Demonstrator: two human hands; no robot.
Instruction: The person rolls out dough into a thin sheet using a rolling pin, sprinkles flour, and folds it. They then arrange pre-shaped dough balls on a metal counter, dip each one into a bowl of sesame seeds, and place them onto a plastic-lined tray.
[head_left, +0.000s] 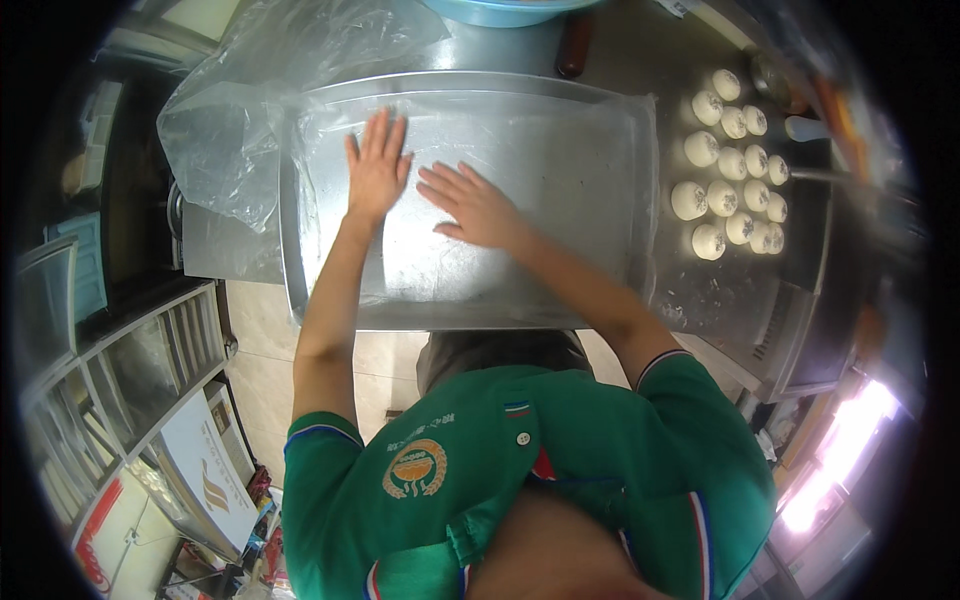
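A large rectangular metal tray (570, 277) lies before me on the steel worktop, with clear plastic film (585, 127) over its inside. My left hand (377, 165) rests flat on the film left of the tray's middle, fingers apart and pointing away from me. To its right, my right hand (474, 206) lies palm down over the film, fingers spread towards the upper left. Neither hand holds anything. Loose clear plastic (225, 142) spills over the tray's left edge. Several round white dough balls (701, 148) with dark specks on their sides stand in rows right of the tray.
A light blue basin (510, 11) stands beyond the tray, with a dark red rod-like handle (576, 45) beside it. A metal bowl (770, 79) and a pale scraper-like tool (806, 129) lie past the dough balls. Glass-fronted shelving (139, 360) stands at the lower left.
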